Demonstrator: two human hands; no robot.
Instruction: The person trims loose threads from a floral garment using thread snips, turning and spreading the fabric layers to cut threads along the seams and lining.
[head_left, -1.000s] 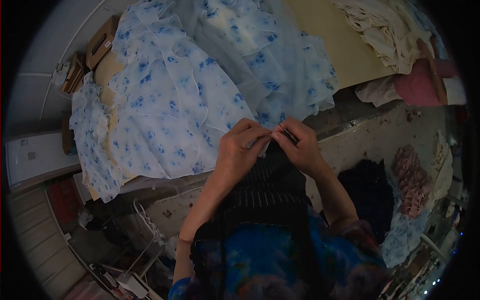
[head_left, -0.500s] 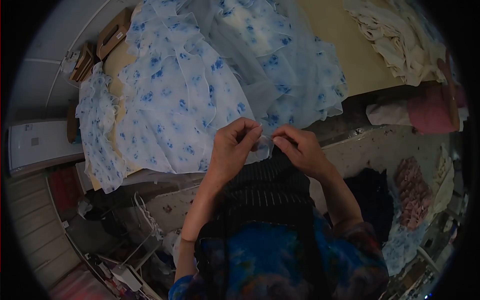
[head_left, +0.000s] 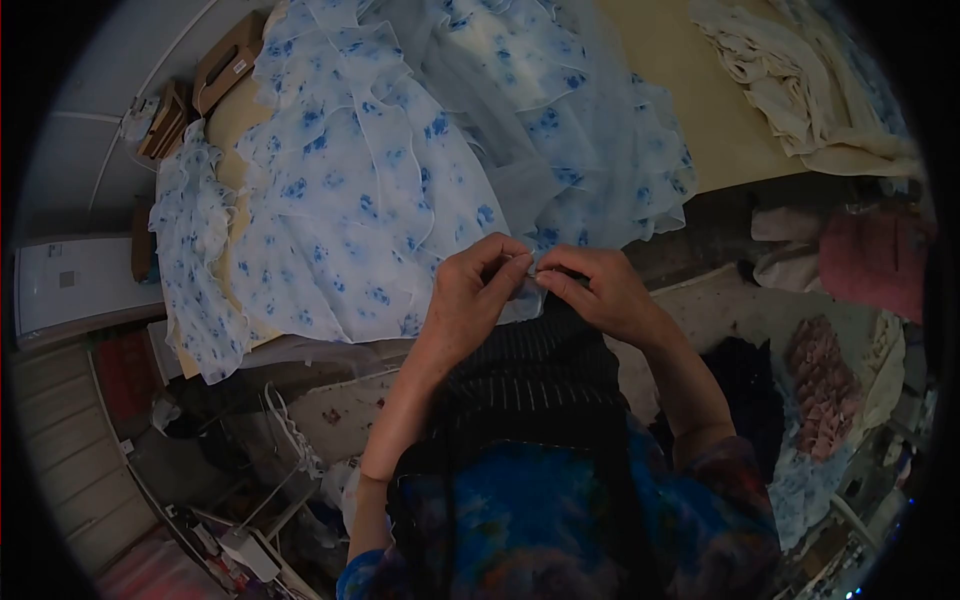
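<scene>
A white ruffled dress (head_left: 370,200) with blue flowers spreads over the yellowish table, its near edge reaching down to my hands. My left hand (head_left: 472,295) pinches the sheer edge of this fabric between thumb and fingers. Close on its right, my right hand (head_left: 600,292) is also closed, thumb against index finger, at the same bit of fabric. The fingertips of both hands nearly meet. Whatever small thing may be between the right fingertips is too tiny to make out.
Cream cloth (head_left: 770,80) lies on the table (head_left: 680,120) at the upper right. A person in pink (head_left: 870,260) stands at the right edge. Dark, pink and blue-white garments (head_left: 822,385) are heaped at the lower right. Cardboard boxes (head_left: 230,62) stand at the upper left.
My hands parted slightly around the fabric edge, then came together again. The view has shifted a little. The person at the right has moved down, and that person's arm no longer shows.
</scene>
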